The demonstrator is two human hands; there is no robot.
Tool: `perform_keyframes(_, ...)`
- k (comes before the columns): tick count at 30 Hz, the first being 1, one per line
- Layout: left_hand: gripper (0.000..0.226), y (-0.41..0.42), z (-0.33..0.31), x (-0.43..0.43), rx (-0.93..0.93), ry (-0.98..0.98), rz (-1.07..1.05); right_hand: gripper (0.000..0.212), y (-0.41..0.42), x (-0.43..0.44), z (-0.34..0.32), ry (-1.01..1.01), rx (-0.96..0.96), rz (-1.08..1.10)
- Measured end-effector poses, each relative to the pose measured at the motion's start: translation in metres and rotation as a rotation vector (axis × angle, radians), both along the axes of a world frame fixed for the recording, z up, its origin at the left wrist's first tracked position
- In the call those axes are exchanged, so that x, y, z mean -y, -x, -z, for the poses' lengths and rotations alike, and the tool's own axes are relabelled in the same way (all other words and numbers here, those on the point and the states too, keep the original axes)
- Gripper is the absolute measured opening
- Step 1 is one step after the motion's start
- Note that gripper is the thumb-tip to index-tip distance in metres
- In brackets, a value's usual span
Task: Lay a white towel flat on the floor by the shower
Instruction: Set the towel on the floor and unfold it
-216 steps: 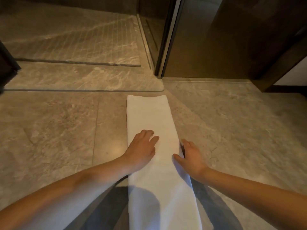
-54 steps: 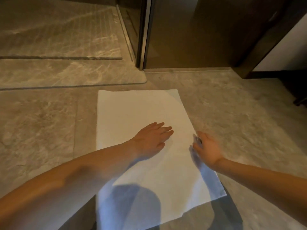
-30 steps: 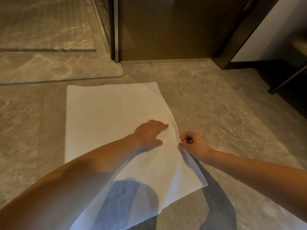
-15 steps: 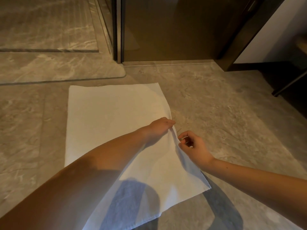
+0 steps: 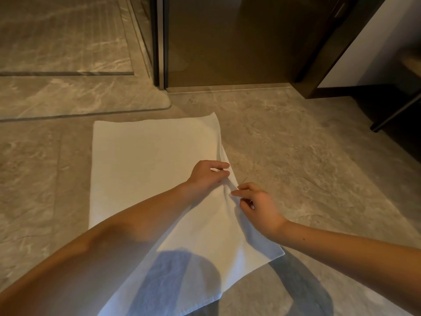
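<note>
The towel is white and lies on the floor, with the shower at its 11 o'clock. It appears part-folded. The far half lies smooth, and the near corner at 5 o'clock runs skewed.

The left hand reaches across the towel to its 3 o'clock edge, fingers curled, pinching a raised ridge of cloth. The right hand is just beside it at 4 o'clock, with thumb and forefinger pinching the same edge. The cloth between the two hands is puckered.

Handling, by judgement: the towel is soft, light and limp. It will not hold a shape, and it will wrinkle if pulled from one point. It is not fragile. The floor looks smooth, so the whole towel may slide when tugged.

Grip points: take the free edge or its corners with the hands well apart. Lift only the top layer and draw it toward 3 o'clock. Smooth any creases with flat palms
</note>
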State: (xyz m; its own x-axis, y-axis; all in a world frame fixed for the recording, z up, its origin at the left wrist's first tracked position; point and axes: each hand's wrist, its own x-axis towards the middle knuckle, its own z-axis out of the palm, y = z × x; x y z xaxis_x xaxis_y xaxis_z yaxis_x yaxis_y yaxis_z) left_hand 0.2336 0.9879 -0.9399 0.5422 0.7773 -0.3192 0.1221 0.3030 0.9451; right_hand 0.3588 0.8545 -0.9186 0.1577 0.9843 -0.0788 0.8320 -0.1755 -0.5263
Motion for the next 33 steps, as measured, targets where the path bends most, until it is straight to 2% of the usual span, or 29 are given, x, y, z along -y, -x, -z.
perform_keyframes(7, 0.033, 0.03, -0.002, -0.003, -0.044, -0.049, -0.057, 0.037, 0.035, -0.008, -0.003, 0.003, -0.112, -0.016)
perform_keyframes(14, 0.046, 0.07, -0.01, -0.023, -0.097, 0.064, 0.076, 0.044, 0.062, -0.017, -0.018, 0.104, -0.286, 0.105)
perform_keyframes(17, 0.053, 0.088, -0.014, -0.032, -0.134, 0.044, 0.144, 0.048, 0.076, -0.022, -0.024, 0.177, -0.367, 0.11)
perform_keyframes(27, 0.064, 0.155, -0.052, -0.045, -0.087, -0.011, 0.17, 0.054, 0.13, -0.042, -0.051, 0.277, -0.831, 0.054)
perform_keyframes(33, 0.067, 0.219, -0.077, -0.048, -0.061, -0.061, 0.161, 0.057, 0.176, -0.056, -0.073, 0.329, -0.965, -0.05)
